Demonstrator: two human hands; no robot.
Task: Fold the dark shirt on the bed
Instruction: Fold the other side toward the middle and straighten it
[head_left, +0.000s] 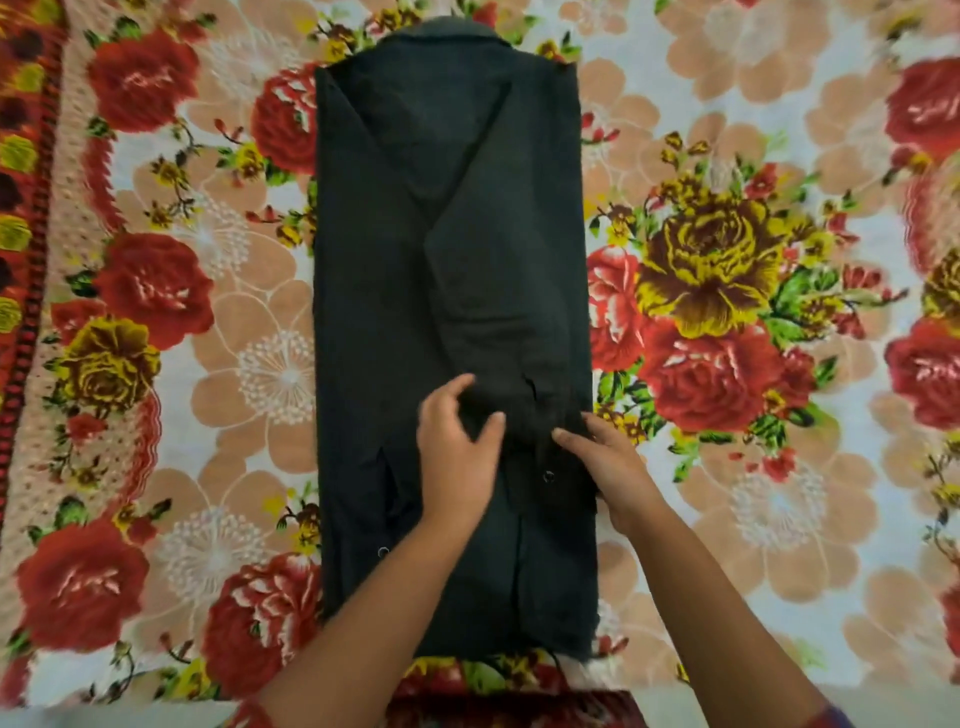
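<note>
Bare left hand (457, 457), bare right hand (613, 467), forearms (363, 597) uncovered, red sleeve edges (254, 716)

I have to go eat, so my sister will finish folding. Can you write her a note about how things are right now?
Left hand: thumb and fingers curl round the bunched end of the sleeve, mid-shirt.
Right hand: fingertips on the cloth by the shirt's right edge; whether it pinches is unclear.
Dark shirt: lies on the flowered bedsheet as a long narrow strip, collar far away, hem close to you.
Done: both sides folded in, sleeves laid down the middle.
Left: probably smooth the sleeve end, then fold the hem up towards the collar.
</note>
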